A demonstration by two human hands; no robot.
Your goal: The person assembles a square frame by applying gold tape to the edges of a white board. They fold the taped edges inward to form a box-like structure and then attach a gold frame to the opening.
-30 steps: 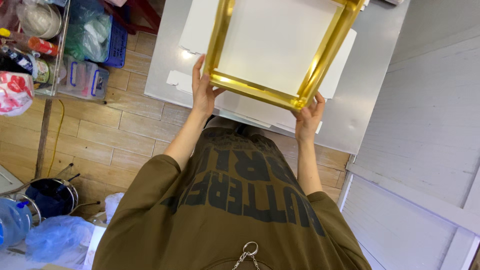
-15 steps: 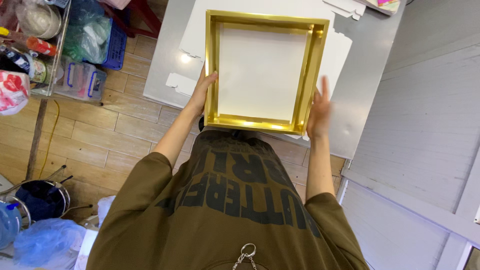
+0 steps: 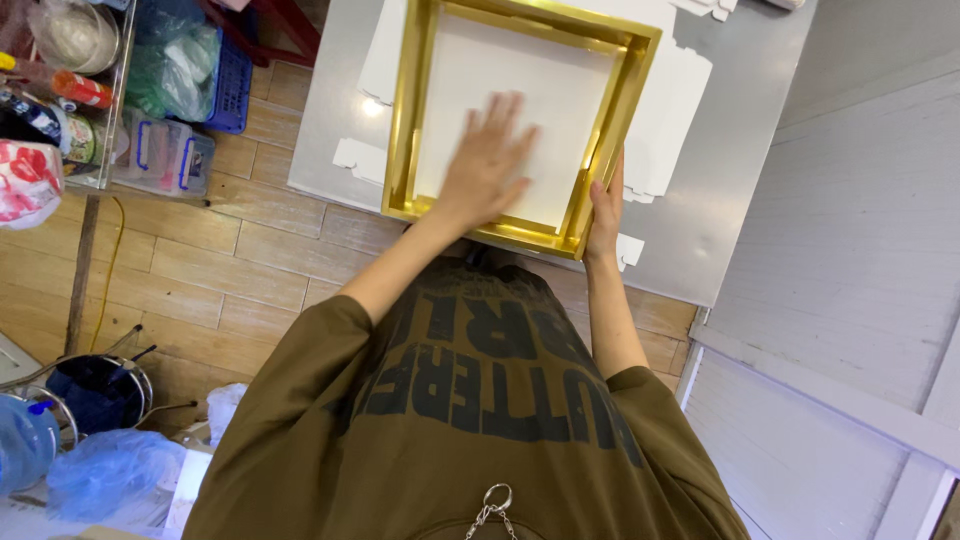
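Now left hand (image 3: 487, 160) moved from edge, apparently flat inside gold box (image 3: 405, 120).

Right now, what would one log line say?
left hand: flat on white panel | right hand: gripping gold tray edge | tray: on grey table

The person wears a loose olive-brown T-shirt (image 3: 470, 420) with short, wide sleeves that end near the elbows. Large dark block lettering runs across the chest in two rows, seen upside down from above. Both forearms are bare, with no watch, ring or bracelet to be seen. At the near edge a silver metal ring on a thin chain (image 3: 492, 505) hangs against the shirt front.
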